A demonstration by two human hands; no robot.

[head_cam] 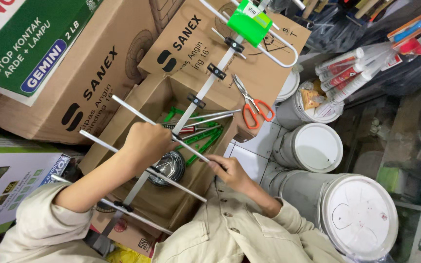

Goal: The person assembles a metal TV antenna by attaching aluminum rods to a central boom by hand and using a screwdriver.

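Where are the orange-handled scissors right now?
In the head view, the orange-handled scissors lie right of centre on a cardboard box flap, just right of the antenna's long boom and left of the white buckets.

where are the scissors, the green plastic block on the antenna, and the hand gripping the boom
scissors (258,111): head view, on the orange handles
green plastic block (249,22): head view, middle of its top face
left hand (147,143): head view, back of the hand closed around the antenna boom (210,78)
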